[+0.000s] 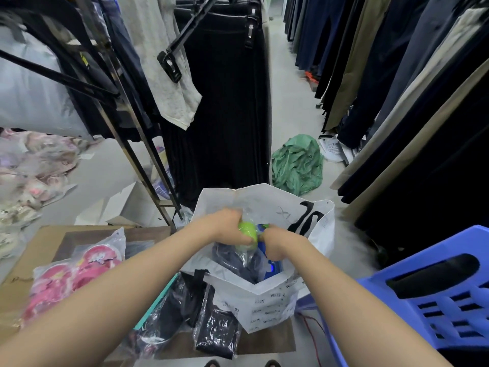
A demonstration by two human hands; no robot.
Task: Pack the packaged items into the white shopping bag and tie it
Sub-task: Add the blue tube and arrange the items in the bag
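Observation:
The white shopping bag [267, 300] stands open in front of me, with dark packaged clothing [238, 260] and something blue inside. Over its mouth, my left hand [229, 225] and my right hand [275, 243] both grip a lime-green item in clear plastic [248, 233]. On the cardboard beside the bag lie a pink packaged item [68, 274] and two dark packaged garments [174, 305] [217, 329].
A blue plastic stool [428, 300] stands at the right. Racks of hanging trousers line both sides, with black skirts [222, 115] straight ahead. A green cloth [297, 164] lies on the floor beyond the bag. Floral packages [29, 168] pile up at the left.

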